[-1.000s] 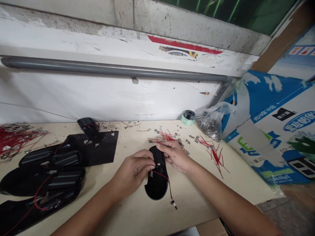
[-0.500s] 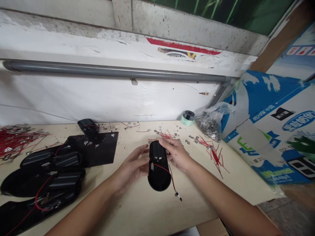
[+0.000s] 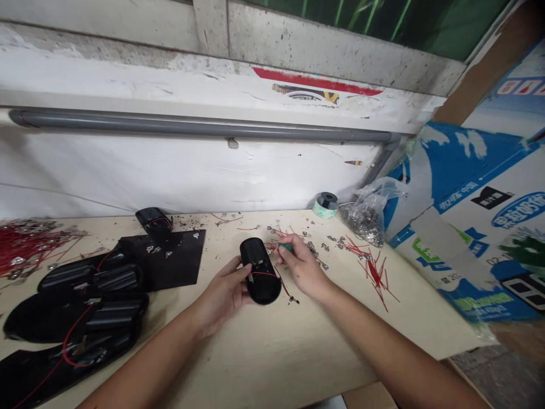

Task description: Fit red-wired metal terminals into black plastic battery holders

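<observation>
A black plastic battery housing [image 3: 264, 287], oval and open on top, is gripped along its left side by my left hand [image 3: 227, 289]. A red wire crosses it, and a lead with a small end piece hangs off its right side toward the table. My right hand [image 3: 300, 264] is closed on a small green object [image 3: 285, 247], just right of the housing and apart from it. Most of that green object is hidden by the fingers, so its kind does not show.
More black housings [image 3: 114, 312] with red wires lie at the left, beside a black sheet [image 3: 183, 267]. Red wires with metal tabs [image 3: 25, 244] are heaped far left; others [image 3: 377, 275] lie right. A bag of metal parts [image 3: 364, 221], a tape roll [image 3: 325, 205] and a carton [image 3: 477, 227] stand behind.
My left hand has taken hold of the housing, which has shifted left and tilted. My right hand has let go of it and now has the green object in its fingers.
</observation>
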`<state>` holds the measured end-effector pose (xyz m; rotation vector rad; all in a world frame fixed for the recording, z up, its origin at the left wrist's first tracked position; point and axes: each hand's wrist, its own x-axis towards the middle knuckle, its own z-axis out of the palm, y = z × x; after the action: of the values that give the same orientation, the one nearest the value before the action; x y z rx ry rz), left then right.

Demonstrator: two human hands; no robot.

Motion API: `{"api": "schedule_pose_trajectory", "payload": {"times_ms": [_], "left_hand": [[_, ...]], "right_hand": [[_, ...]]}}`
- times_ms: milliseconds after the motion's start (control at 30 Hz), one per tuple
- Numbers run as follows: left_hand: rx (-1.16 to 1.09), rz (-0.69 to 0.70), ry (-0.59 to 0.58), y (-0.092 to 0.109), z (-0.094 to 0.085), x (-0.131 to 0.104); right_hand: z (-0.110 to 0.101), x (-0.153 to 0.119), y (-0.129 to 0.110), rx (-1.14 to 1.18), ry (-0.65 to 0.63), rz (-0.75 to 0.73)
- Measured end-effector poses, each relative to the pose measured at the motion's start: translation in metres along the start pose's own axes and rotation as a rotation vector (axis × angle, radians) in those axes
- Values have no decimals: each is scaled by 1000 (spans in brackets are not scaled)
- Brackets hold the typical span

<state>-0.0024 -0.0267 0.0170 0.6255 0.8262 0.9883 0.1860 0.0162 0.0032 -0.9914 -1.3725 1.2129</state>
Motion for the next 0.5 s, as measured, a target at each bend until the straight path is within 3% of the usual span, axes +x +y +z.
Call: {"api": "schedule_pose_trajectory", "payload": {"times_ms": [100,200,333,500], "left_hand": [[26,28,31,-1,-1,1],[52,48,32,-3,-3,3],[70,43,-28,-8,-5,4],[49,25,-92,-12,-6,5]], "right_hand": [[-1,-1,-2,-129,23,-96],[1,-1,-7,-107,79,-74],[6,-2,-13,-75,-10,16],[11,-7,-14,-126,-63,15]]}}
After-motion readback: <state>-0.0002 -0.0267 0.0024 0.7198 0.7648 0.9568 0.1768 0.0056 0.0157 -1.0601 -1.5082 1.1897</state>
